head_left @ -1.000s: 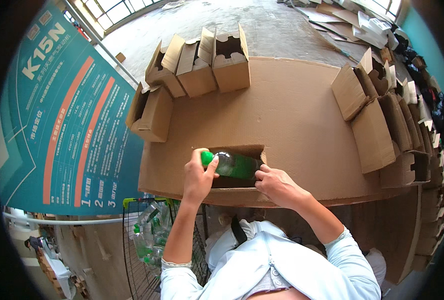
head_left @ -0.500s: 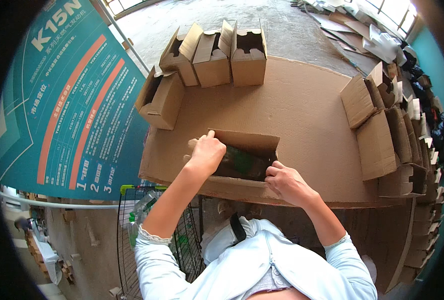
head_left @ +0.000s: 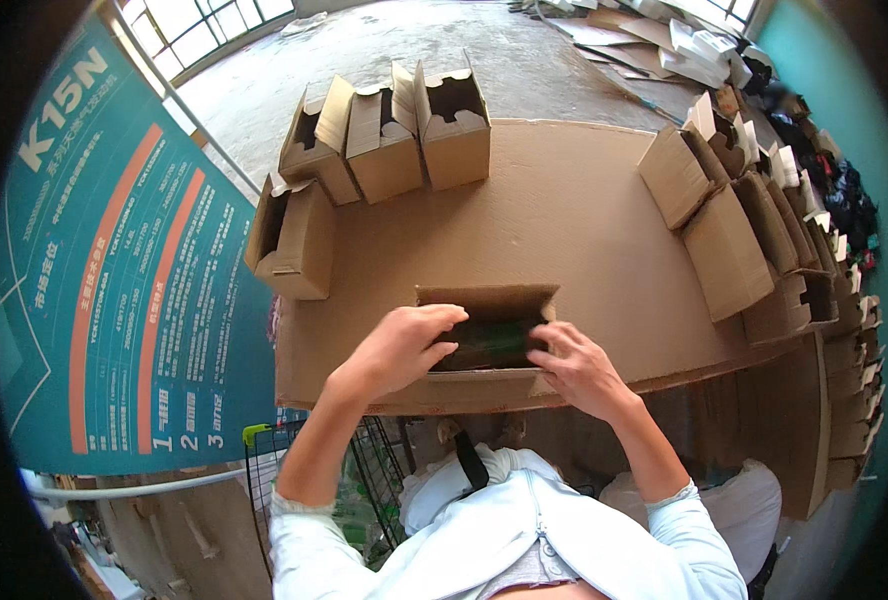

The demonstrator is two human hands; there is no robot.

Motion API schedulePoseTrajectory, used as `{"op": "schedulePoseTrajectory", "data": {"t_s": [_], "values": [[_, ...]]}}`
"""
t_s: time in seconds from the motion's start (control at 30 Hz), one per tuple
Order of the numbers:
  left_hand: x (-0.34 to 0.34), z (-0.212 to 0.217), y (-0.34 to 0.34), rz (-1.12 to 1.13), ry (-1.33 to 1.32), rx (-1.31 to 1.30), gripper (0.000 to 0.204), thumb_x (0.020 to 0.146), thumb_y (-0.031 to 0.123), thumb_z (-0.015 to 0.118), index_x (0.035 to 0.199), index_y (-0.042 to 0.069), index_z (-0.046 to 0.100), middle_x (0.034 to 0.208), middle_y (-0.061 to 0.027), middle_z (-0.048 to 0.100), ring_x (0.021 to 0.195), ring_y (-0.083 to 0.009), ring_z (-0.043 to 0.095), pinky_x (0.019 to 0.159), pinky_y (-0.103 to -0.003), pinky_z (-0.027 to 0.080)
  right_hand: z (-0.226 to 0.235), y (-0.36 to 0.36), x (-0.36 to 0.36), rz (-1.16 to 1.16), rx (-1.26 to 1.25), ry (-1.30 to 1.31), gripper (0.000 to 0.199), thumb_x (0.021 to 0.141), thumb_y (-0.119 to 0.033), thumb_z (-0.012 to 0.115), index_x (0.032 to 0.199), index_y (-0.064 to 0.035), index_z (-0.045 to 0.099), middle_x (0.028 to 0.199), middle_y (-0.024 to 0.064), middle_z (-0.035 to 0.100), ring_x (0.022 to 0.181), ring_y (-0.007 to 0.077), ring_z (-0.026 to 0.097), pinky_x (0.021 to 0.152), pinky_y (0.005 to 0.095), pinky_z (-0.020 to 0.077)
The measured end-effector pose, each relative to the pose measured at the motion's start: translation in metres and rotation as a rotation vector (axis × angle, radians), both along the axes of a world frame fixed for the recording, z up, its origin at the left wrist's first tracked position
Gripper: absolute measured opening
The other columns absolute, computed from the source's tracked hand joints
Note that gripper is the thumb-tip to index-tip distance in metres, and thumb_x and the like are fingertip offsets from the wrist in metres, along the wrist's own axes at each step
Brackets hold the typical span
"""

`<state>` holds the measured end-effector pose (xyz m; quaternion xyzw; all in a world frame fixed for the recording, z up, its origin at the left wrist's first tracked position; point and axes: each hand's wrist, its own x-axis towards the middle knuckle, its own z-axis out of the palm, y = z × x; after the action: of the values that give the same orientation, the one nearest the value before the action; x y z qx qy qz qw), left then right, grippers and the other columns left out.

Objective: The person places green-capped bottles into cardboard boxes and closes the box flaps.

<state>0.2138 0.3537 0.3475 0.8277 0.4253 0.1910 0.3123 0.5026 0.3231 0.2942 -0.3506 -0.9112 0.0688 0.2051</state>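
On my far left a teal banner (head_left: 109,300) with orange strips leans across the view, and below its right side a black wire basket (head_left: 376,452) holds clear bottles (head_left: 352,505) with green on them. A single brown carton (head_left: 304,245) stands at the left side of the cardboard-topped counter (head_left: 574,215), and just behind it three open-topped cartons (head_left: 396,150) stand in a row.

My left hand (head_left: 404,345) is over the left end of the open box (head_left: 489,298), thumb parted from the fingers, with nothing visible between them. The box lies near the counter's front edge, its mouth upward and its long axis running left to right in front of me. Inside it lies the green bottle (head_left: 501,342), its long axis apparently along the box's, though shadow and blur make that hard to judge; I cannot tell which end its neck points to. My right hand (head_left: 579,370) is at the box's right end, fingers bent and blurred; I cannot tell whether they pinch anything.

Farther right, more brown cartons (head_left: 729,255) bunch together at the counter's right side, beside the teal wall (head_left: 869,150).
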Motion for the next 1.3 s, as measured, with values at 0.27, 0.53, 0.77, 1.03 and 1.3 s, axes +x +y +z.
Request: {"op": "schedulePoseTrajectory", "data": {"t_s": [0.27,0.53,0.77,1.03,1.3], "values": [[-0.028,-0.059,-0.06,0.288,-0.196,0.057,0.059,0.075,0.033,0.081,0.119,-0.001,0.062,0.131,-0.0206,0.058,0.128,-0.0339,0.05,0.108,-0.043,0.041,-0.043,-0.007,-0.005,-0.178,-0.179,0.32,0.038,0.073,-0.019,0.082,0.102,-0.0053,0.063,0.116,0.0118,0.058,0.115,0.031,0.054,0.097,0.0439,0.0485],[-0.006,-0.053,-0.028,0.568,-0.071,0.425,0.073,0.064,0.015,0.086,0.129,0.005,0.054,0.14,-0.0173,0.049,0.137,-0.034,0.038,0.116,-0.045,0.029,-0.005,0.022,-0.027,-0.46,0.071,0.156,0.09,0.061,-0.024,0.089,0.138,-0.0134,0.044,0.139,0.0121,0.045,0.137,0.0327,0.034,0.114,0.0479,0.0292],[-0.018,-0.068,-0.008,0.093,0.196,0.276,0.073,0.072,0.042,0.08,0.133,0.011,0.054,0.144,-0.0169,0.042,0.14,-0.0349,0.031,0.117,-0.052,0.024,-0.009,0.023,-0.019,-0.11,-0.291,-0.202,0.092,0.07,-0.042,0.082,0.145,-0.0151,0.037,0.149,0.0156,0.032,0.141,0.038,0.026,0.112,0.049,0.0376],[-0.011,-0.088,-0.016,0.058,0.31,0.357,0.081,0.071,0.039,0.079,0.144,0.034,0.044,0.134,-0.0239,0.037,0.124,-0.0377,0.039,0.109,-0.057,0.027,-0.034,0.05,-0.027,-0.027,-0.138,-0.322,0.093,0.072,-0.02,0.077,0.151,-0.0235,0.027,0.158,0.0125,0.016,0.146,0.0345,0.014,0.119,0.0494,0.0271],[-0.011,-0.095,-0.047,0.48,0.357,0.427,0.067,0.077,0.034,0.072,0.14,0.027,0.051,0.137,-0.0263,0.037,0.118,-0.0386,0.04,0.101,-0.052,0.031,-0.044,0.155,-0.083,0.182,0.203,-0.423,0.078,0.08,-0.032,0.068,0.149,-0.0307,0.031,0.159,0.0074,0.018,0.146,0.0268,0.021,0.12,0.0465,0.0234]]}}
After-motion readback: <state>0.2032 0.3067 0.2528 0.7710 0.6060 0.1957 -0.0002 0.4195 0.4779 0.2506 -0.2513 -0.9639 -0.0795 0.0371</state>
